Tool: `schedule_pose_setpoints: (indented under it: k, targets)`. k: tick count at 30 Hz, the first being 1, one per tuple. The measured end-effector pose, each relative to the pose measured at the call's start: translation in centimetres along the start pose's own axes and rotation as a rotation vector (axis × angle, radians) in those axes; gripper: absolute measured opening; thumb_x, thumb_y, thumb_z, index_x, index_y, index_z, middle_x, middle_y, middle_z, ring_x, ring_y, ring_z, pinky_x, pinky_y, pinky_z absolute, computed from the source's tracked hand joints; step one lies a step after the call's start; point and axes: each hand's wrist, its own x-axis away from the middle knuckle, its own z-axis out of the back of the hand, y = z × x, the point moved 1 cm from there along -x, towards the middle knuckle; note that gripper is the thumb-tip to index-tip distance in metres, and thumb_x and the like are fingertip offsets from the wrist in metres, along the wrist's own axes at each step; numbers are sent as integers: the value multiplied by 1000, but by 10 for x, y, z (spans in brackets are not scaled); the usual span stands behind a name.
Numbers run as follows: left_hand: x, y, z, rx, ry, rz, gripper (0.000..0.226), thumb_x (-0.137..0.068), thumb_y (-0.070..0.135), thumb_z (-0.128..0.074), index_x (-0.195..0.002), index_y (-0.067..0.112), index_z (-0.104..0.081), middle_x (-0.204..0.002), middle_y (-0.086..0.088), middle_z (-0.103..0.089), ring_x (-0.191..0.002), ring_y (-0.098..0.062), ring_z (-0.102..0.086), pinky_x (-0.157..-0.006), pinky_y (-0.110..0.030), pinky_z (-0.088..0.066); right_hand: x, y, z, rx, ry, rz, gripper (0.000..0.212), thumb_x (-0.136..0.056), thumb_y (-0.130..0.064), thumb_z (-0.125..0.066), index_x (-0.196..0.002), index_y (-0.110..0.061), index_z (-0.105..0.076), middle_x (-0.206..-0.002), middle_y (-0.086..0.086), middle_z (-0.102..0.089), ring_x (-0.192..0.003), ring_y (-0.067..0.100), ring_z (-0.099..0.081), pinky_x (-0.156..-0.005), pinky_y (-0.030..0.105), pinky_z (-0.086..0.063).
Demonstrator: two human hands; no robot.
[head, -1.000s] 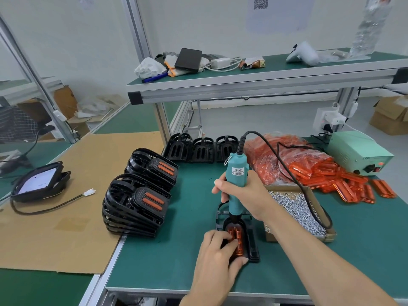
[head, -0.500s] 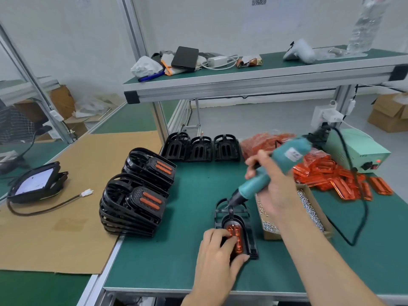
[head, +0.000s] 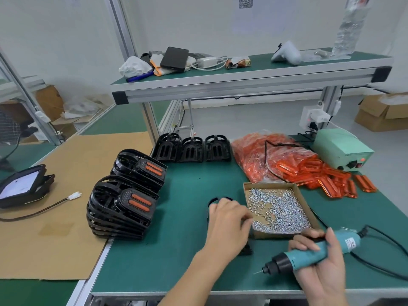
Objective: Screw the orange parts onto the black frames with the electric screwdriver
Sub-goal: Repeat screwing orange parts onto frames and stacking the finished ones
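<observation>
Black finished frames (head: 123, 204) with orange inserts sit stacked at the left of the green bench (head: 176, 261). I see my left hand (head: 227, 226) lying over the black frame (head: 217, 200) being worked on, hiding most of it; fingers bent, but whether they grip I cannot tell. Next comes the cardboard tray of screws (head: 277, 208), loose orange parts (head: 335, 182) behind it. My right hand (head: 320, 263) holds the teal electric screwdriver (head: 309, 256), bit pointing left, lifted off the frame.
</observation>
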Motion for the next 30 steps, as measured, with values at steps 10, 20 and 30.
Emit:
schedule_pose_setpoints:
  k: [10, 20, 30]
  targets:
    - [-63, 46, -28, -594, -548, -83, 23, -92, 14, -62, -115, 19, -60, -110, -11, -69, -120, -36, -49, -105, -53, -29, -3, 2, 5, 47, 15, -23, 35, -63, -35, -93, -76, -22, -62, -80, -10, -53, -53, 1, -43, -56, 16, -44]
    - [-56, 35, -34, -442, -399, -130, 38, -90, 27, -74, -70, 23, -42, -88, -7, -70, -105, -32, -52, -91, -49, -30, -5, 6, 2, 65, 68, -32, 20, -90, -34, -65, -74, -22, -62, -80, -8, -51, -53, 1, -42, -53, 17, -45]
    - [-31, 26, -13, 248, -181, 182, 13, -98, 24, -62, -86, 30, -65, -87, 16, -69, -86, -5, -60, -91, -31, -46, -4, 8, 1, 63, 93, -17, 22, -94, -32, -59, -76, -20, -59, -79, -7, -52, -53, 2, -42, -53, 18, -45]
